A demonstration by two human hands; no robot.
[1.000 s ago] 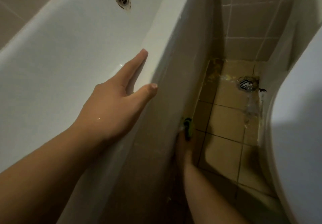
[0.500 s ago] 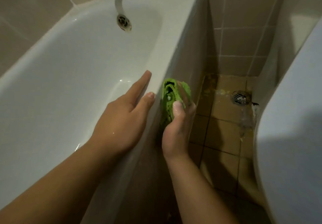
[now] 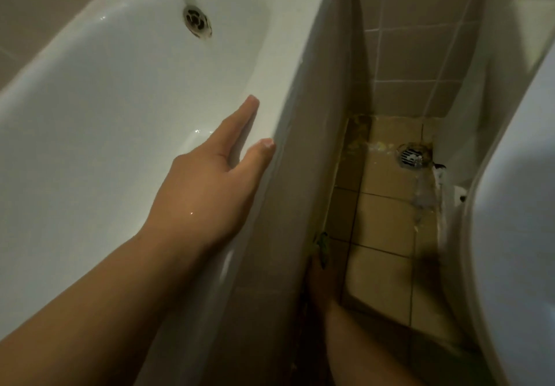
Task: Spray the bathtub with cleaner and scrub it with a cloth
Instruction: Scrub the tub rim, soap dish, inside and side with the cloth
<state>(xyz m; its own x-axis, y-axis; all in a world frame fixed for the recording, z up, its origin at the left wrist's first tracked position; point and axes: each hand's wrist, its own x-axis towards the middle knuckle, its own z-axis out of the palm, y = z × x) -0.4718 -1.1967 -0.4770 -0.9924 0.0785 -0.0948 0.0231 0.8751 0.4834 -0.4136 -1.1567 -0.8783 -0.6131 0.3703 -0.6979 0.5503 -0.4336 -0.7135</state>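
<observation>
Fingers of the left hand lie straight and flat on the white bathtub rim, holding nothing. Low beside the tub's outer panel, the right hand presses a green cloth against it; its grip is too dark to tell. Floor drain sits beyond on wet tiles.

- The bathtub is white and glossy, with a round metal overflow fitting on its far end wall and a tall grey side panel facing the floor.
- The cloth is green, mostly hidden, low against that side panel.
</observation>
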